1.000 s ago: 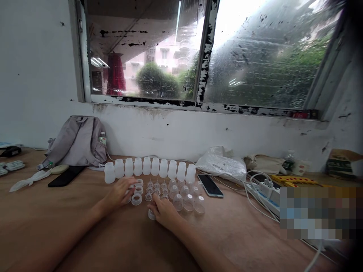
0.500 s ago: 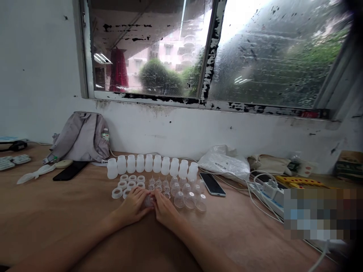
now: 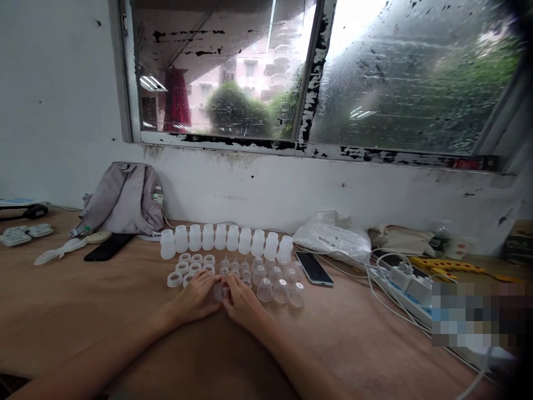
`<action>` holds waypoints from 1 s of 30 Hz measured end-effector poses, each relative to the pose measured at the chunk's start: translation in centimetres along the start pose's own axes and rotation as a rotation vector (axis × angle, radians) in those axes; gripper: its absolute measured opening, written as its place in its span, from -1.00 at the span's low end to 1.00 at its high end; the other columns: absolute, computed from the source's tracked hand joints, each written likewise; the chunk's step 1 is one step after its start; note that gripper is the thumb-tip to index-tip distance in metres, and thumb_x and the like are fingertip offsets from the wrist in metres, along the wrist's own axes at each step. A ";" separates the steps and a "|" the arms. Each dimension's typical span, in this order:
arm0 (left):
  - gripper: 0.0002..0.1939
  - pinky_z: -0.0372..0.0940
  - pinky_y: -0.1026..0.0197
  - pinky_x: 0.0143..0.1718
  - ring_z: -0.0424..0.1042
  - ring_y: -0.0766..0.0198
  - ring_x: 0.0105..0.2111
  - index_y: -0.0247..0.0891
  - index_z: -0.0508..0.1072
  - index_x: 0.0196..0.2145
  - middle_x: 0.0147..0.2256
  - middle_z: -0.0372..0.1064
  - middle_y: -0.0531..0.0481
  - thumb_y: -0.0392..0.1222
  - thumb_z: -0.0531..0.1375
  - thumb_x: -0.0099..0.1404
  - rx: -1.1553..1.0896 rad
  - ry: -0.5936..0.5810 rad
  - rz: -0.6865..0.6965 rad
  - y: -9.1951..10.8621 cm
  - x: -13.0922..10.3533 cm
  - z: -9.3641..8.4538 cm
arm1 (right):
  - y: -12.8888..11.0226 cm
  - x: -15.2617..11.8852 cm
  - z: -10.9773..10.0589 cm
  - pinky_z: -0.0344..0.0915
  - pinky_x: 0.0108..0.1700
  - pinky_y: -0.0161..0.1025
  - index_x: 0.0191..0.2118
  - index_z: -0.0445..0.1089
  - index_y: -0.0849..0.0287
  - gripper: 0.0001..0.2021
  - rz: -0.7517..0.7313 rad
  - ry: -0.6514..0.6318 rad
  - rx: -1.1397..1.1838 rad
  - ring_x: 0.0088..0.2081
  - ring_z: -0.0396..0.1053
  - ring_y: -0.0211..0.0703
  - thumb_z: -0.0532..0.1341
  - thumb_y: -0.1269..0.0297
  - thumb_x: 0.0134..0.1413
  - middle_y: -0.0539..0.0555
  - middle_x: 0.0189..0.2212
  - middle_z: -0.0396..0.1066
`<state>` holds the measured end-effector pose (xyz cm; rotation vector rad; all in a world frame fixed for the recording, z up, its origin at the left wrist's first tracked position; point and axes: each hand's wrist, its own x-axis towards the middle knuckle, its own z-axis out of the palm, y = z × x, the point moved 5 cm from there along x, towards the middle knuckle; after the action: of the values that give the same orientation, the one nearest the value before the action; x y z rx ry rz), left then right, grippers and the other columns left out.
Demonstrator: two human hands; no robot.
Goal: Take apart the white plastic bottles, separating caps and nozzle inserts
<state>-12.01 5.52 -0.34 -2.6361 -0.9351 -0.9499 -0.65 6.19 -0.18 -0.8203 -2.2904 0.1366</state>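
Observation:
Both hands meet low in the middle of the view, fingers curled around a small clear round piece (image 3: 219, 292). My left hand (image 3: 199, 294) grips its left side, and my right hand (image 3: 240, 297) holds it from the right. Just beyond my left hand are rows of white rings (image 3: 175, 279). Clear nipple-shaped pieces (image 3: 235, 264) stand past the fingertips, partly hidden. Clear domed caps (image 3: 280, 291) are grouped right of my right hand. Behind them all runs a row of frosted white bottles (image 3: 207, 238).
A phone (image 3: 314, 269) and a plastic bag (image 3: 332, 238) lie at the right, near cables and a power strip (image 3: 402, 294). At the left are a grey backpack (image 3: 122, 200), a black phone (image 3: 108, 247) and white packs (image 3: 27, 234).
The view has shifted slightly. Both hands stay together around the clear piece, with a little more of its round edge showing between them.

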 end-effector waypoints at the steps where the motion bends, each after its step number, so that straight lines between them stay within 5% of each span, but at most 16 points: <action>1: -0.57 0.09 0.02 -0.04 0.30 0.17 -0.21 -0.26 0.13 -0.04 -0.21 0.32 -0.10 -0.12 0.09 0.14 0.005 -0.010 0.006 0.1 0.0 -0.1 | -0.1 0.0 -0.3 0.18 -0.25 -0.30 -0.32 0.10 0.15 -0.74 -0.015 -0.005 -0.019 -0.31 0.18 -0.20 -0.05 0.57 -0.21 0.05 -0.35 0.19; 7: -0.72 0.07 0.07 -0.01 0.27 0.20 -0.13 -0.22 0.21 -0.11 -0.15 0.31 -0.09 -0.17 0.04 0.20 0.089 -0.020 0.039 -1.3 -0.6 -1.8 | 0.8 0.3 -3.6 0.17 -0.27 -0.27 -0.32 0.12 0.18 -0.72 0.021 0.101 -0.107 -0.31 0.17 -0.17 -0.03 0.57 -0.26 0.07 -0.36 0.16; 14: -0.84 0.14 0.10 -0.07 0.26 0.19 -0.12 -0.19 0.33 -0.28 -0.10 0.28 -0.07 -0.13 0.02 0.22 0.218 0.022 -0.093 -6.5 -2.4 -5.1 | 3.7 1.0 -5.8 0.12 -0.22 -0.24 -0.32 0.20 0.19 -0.83 0.182 0.089 -0.221 -0.27 0.20 -0.14 0.03 0.48 -0.13 0.09 -0.33 0.25; 23: -0.73 0.19 0.13 -0.14 0.30 0.19 -0.21 -0.15 0.39 -0.31 -0.22 0.27 -0.04 0.00 -0.02 0.20 0.278 0.151 -0.458 -14.1 -7.5 -4.9 | 4.5 0.0 -3.3 0.07 -0.23 -0.24 -0.24 0.29 0.14 -0.82 0.211 -0.202 -0.259 -0.26 0.26 -0.12 0.13 0.35 -0.06 0.04 -0.39 0.36; 30: -0.73 0.12 0.10 -0.17 0.33 0.14 -0.23 -0.12 0.41 -0.33 -0.30 0.40 -0.01 0.03 0.02 0.17 0.318 0.015 -0.452 -15.5 -8.3 -3.6 | 2.4 -0.6 0.0 0.13 -0.24 -0.25 -0.22 0.19 0.20 -0.82 0.222 -0.204 -0.203 -0.25 0.30 -0.09 0.08 0.36 -0.01 0.13 -0.28 0.35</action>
<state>-28.40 12.16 -3.29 -2.1917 -1.5744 -0.8164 0.94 7.78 -1.32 -1.2149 -2.4246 0.0907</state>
